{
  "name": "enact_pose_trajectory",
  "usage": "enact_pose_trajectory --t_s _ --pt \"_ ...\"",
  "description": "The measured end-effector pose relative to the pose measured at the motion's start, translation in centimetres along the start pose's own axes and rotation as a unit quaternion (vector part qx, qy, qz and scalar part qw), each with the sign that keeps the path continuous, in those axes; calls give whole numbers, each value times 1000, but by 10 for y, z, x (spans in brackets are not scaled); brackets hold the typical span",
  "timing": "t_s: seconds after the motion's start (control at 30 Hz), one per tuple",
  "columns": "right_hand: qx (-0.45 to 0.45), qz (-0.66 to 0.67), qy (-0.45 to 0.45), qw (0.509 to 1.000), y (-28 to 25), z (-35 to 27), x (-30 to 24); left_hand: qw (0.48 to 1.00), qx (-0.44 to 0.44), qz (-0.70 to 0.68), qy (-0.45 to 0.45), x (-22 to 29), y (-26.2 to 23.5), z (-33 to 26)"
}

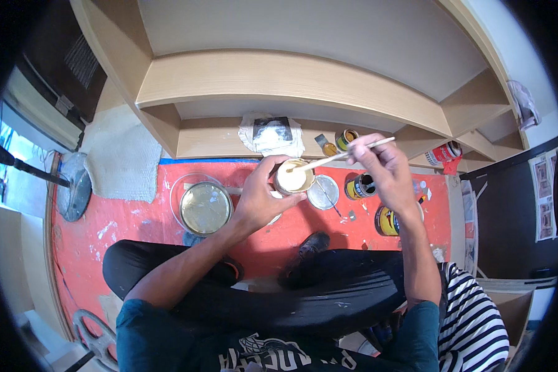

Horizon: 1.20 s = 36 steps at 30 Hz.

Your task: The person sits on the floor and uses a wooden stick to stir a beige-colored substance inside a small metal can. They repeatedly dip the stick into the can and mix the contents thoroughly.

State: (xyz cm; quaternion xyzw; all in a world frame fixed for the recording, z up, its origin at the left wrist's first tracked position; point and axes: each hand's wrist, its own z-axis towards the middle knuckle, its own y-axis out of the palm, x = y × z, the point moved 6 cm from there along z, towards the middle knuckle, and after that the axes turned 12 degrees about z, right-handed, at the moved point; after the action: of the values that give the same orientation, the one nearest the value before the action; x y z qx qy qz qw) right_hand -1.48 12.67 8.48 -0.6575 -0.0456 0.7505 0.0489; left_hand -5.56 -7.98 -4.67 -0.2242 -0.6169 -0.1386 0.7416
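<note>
My left hand [255, 197] is wrapped round a small round tub [310, 182] with creamy white paint or filler in it. Pinched in my right hand [385, 172] is a pale wooden stick [336, 158], slanting down to the left with its lower end inside the tub. Whether that end is a plain tip or has bristles, I cannot tell. Just right of the tub, a round metal lid [323, 193] lies on the red floor covering, with a thin dark tool across it.
A wooden shelf unit [279, 75] stands ahead; a stained cloth [247, 137] and an open tin [347, 137] rest on its lowest board. More tins [358, 186] stand on the right. Left is a large round tin [206, 208]. A striped cloth [474, 316] is beside my right arm.
</note>
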Motion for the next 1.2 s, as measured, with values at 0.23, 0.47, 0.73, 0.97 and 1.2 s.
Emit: enact_pose_trajectory --t_s 0.23,0.47,0.73,0.97,1.2 --pt "-76 -329 -224 914 69 -12 -29 999 1 -40 7 -2 11 -3" --pt "-53 -336 -231 911 70 -3 -32 998 -33 -45 0 11 14 -6" --pt "-52 -292 -253 921 78 3 -34 999 -37 -9 18 15 8 -7" --pt "6 -274 -300 914 74 6 -42 990 -64 -121 17 18 8 -9" --pt "-29 -233 -278 932 80 2 -40 995 -60 -75 18 16 5 -8"
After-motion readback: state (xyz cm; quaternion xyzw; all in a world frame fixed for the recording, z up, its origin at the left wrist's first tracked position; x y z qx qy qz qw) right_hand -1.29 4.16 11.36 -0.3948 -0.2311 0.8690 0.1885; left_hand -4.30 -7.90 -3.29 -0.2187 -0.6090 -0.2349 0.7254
